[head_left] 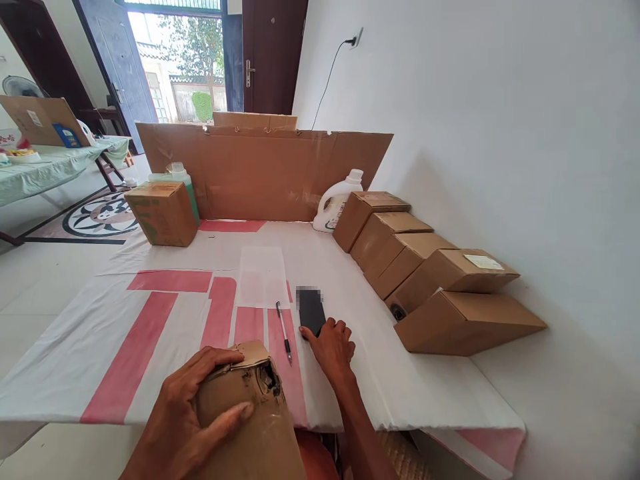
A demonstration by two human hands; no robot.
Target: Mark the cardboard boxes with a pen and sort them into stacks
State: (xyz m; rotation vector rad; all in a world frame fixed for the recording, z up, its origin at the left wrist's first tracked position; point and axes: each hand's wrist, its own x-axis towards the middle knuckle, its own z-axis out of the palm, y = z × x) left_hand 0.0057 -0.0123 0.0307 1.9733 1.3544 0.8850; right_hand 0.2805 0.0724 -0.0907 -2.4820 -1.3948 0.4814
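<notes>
My left hand (183, 417) grips a worn, torn brown cardboard box (250, 413) at the table's near edge. My right hand (333, 347) rests on the near end of a black phone (311, 310) lying flat on the cloth. A pen (284, 331) lies between the box and the phone. A sheet of white paper (263, 277) lies just beyond the pen.
The table (100, 347) carries a white cloth with red stripes. Several closed cardboard boxes (440, 293) lean in a row along the right wall. Another box (164, 213) and a green bottle (176, 175) stand far left; a white jug (334, 203) and a cardboard sheet (260, 173) stand behind.
</notes>
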